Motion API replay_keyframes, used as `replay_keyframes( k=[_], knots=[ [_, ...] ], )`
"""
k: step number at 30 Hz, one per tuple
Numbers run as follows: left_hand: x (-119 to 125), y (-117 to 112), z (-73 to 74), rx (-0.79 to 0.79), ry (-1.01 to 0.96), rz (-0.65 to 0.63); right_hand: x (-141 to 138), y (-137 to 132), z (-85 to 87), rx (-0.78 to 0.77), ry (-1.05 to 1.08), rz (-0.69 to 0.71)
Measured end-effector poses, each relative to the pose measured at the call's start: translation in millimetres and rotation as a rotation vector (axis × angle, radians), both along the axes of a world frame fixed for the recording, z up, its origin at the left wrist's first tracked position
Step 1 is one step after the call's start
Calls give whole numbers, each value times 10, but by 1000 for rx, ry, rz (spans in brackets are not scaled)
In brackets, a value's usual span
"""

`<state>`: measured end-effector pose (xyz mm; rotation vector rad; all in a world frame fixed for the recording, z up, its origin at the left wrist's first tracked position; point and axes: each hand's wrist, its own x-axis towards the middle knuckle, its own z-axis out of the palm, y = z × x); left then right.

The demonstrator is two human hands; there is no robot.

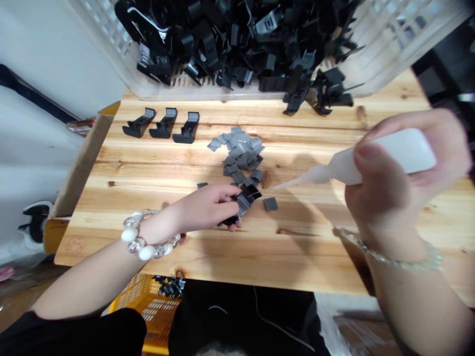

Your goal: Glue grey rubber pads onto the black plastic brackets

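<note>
My left hand [202, 208] is shut on a black plastic clip [243, 203], which points right with a flat face upward. My right hand [403, 158] grips a white squeeze bottle [378, 160], its tapered nozzle [302, 179] aimed left toward the clip. The nozzle tip hangs just right of the clip, apart from it. A heap of small grey pads [239, 155] lies on the wooden table [208, 252] above my left hand, and a single grey pad [270, 203] sits right of the clip. Several finished-looking black clips [163, 123] stand in a row further back.
A white slotted basket [386, 44] heaped with black clips [237, 44] stands at the table's far edge, and some clips spill onto the wood. A cardboard strip [79, 168] runs along the left edge. A yellow crate [150, 306] sits below the near edge.
</note>
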<state>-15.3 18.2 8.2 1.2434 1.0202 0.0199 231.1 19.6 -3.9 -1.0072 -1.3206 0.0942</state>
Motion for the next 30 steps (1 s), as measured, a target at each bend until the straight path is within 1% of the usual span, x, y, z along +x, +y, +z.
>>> replay_keyframes(
  k=[5, 11, 14, 17, 19, 22, 26, 28, 30],
  knots=[
    [-5, -4, -10, 9, 6, -11, -45, -48, 41, -24, 7, -7],
    [-8, -2, -8, 9, 1, -1, -58, -52, 35, -36, 13, 18],
    [-3, -1, 1, 6, 4, 1, -60, -64, 44, -20, 5, 9],
    [2, -3, 6, 8, 4, 2, -47, -70, 59, -42, -7, 7],
    [5, -3, 6, 12, 5, 1, -28, -55, 62, -25, -5, 2],
    [8, 0, 5, 15, 10, -5, 3, -10, 52, 64, 7, -19],
    [1, -2, 18, 1, 10, -2, 14, 9, 50, 107, -20, -63],
    [-7, -9, 33, -5, 6, 2, 9, -27, 67, 118, -38, -77],
    [-14, -20, 52, 0, 3, 8, 2, -89, 92, 72, -76, -94]
  ],
)
